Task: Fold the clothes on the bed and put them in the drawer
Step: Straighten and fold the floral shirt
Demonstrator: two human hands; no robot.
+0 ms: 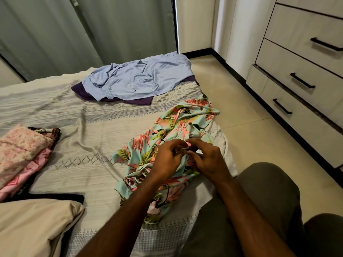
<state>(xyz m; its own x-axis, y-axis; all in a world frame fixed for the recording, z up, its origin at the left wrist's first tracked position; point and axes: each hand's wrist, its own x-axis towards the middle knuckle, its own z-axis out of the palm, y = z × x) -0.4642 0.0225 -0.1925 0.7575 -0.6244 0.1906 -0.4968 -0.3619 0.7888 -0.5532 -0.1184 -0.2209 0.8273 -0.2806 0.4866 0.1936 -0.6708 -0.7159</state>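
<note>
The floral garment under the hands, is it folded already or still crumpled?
Still crumpled: the floral garment lies bunched in loose wrinkles while both hands pinch its fabric.

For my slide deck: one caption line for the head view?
Both hands, left and right, pinch a floral garment on the bed, drawers shut.

We see green curtains (83,30) behind, cream floor tiles (241,130) with a dark skirting (232,71), pale walls (194,23)
</note>
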